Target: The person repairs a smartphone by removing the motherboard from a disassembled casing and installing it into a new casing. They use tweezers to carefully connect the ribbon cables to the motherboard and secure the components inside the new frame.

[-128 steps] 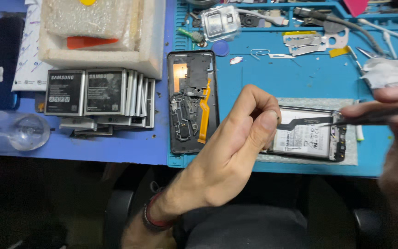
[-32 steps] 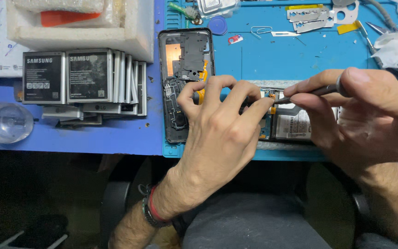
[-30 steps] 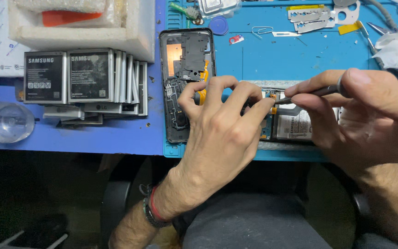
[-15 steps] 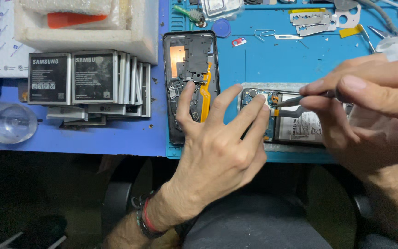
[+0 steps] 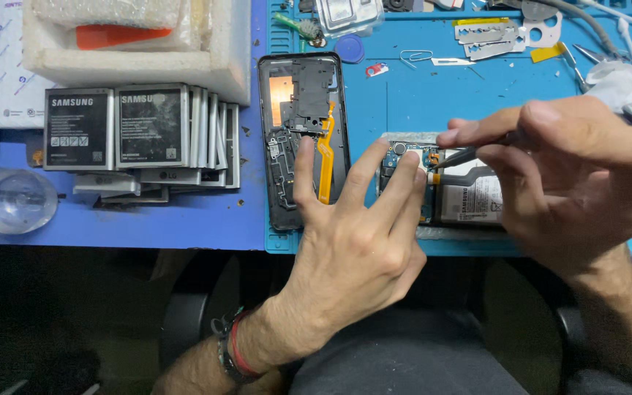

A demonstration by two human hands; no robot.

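Observation:
My left hand (image 5: pixel 356 241) lies flat with its fingers spread; two fingertips press on the left end of an opened phone (image 5: pixel 448 194) that shows its circuit board and battery. My right hand (image 5: pixel 572 168) pinches dark tweezers (image 5: pixel 462 155), whose tip touches the board near the phone's top left corner. A second phone frame (image 5: pixel 303 139) with an orange flex cable lies just left of it, under one left fingertip. Both phones rest on a blue work mat (image 5: pixel 404 95).
A row of phone batteries (image 5: pixel 137 132) stands at the left beside a foam box (image 5: pixel 140 62). A clear round dish (image 5: pixel 10 201) sits at the far left. Razor blades (image 5: pixel 488 40), a paper clip and small tools lie at the mat's back edge.
My left hand has opened from a curled grip to spread fingers on the phone. My right hand with the tweezers has shifted, uncovering the phone's board end.

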